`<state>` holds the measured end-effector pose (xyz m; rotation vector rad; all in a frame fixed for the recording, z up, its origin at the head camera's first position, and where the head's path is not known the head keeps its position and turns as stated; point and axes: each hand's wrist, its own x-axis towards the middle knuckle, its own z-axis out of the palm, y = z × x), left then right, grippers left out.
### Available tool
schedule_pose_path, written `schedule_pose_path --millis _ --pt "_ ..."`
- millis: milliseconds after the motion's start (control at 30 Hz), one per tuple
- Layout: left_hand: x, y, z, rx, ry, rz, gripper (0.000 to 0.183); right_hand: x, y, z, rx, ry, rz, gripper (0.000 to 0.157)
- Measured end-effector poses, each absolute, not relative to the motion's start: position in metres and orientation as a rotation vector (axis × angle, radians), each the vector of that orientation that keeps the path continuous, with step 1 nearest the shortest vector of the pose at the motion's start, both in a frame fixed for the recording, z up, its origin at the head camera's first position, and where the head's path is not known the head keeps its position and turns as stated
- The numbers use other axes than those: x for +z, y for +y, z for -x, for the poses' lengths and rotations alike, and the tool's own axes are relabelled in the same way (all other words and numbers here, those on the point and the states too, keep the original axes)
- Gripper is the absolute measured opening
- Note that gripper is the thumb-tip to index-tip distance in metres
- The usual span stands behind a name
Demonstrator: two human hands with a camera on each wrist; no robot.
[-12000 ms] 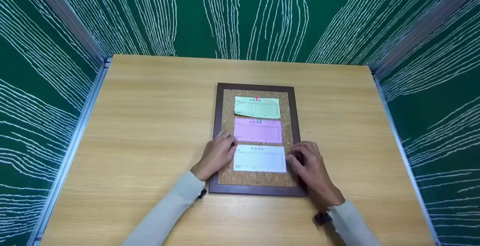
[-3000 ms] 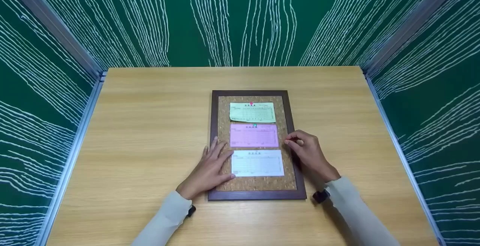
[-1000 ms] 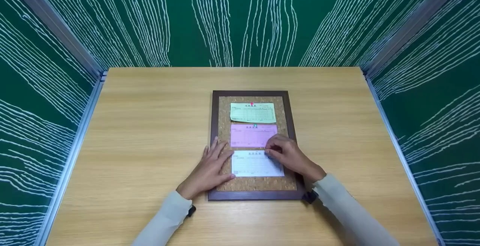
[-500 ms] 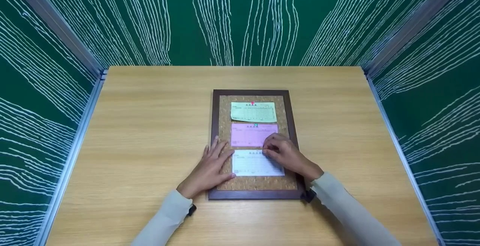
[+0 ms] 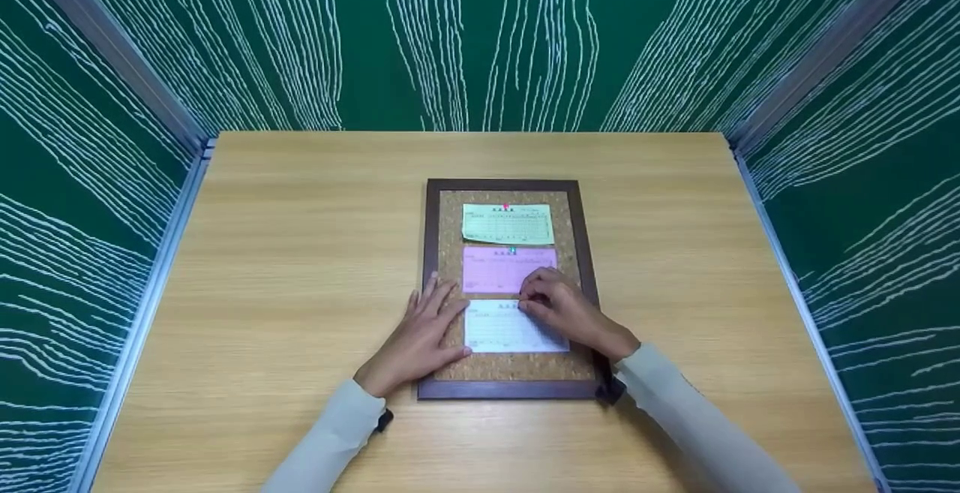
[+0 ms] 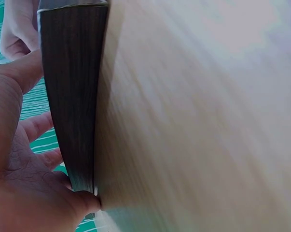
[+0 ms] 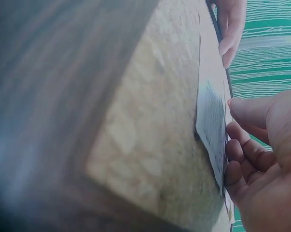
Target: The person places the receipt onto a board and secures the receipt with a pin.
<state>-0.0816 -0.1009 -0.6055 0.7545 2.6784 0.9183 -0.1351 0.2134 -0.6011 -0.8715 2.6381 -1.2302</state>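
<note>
A framed corkboard (image 5: 506, 365) lies on the table with three paper slips in a column. My left hand (image 5: 414, 339) rests with fingers spread on the board's left side, its thumb and index fingertips at the left edge of the white slip (image 5: 499, 334). In the left wrist view that hand (image 6: 29, 193) lies along the dark frame (image 6: 73, 96). My right hand (image 5: 566, 309) pinches a small reddish push pin at the white slip's top edge; the fingers mostly cover it. The right wrist view shows the push pin (image 7: 229, 102) as a tiny spot at the thumb tip.
A pink push pin (image 5: 506, 206) fixes the green slip (image 5: 507, 226) at the top. Below it, a green push pin (image 5: 512, 251) holds the pink slip (image 5: 491, 272). Green walls with white lines (image 5: 382, 43) enclose the wooden table (image 5: 300, 238) on three sides.
My right hand has come from the board's right edge onto the white slip's top edge, then slid slightly left. The left hand, earlier curled at the frame, now lies spread.
</note>
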Motion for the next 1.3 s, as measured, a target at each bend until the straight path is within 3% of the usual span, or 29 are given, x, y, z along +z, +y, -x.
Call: schedule_pose_path --millis 1300 --pt "-0.6052 -0.1010 0.0815 0.918 2.677 -0.763 0.078 -0.5926 0.2034 0.1410 -1.135 2.616 0.743 0.009"
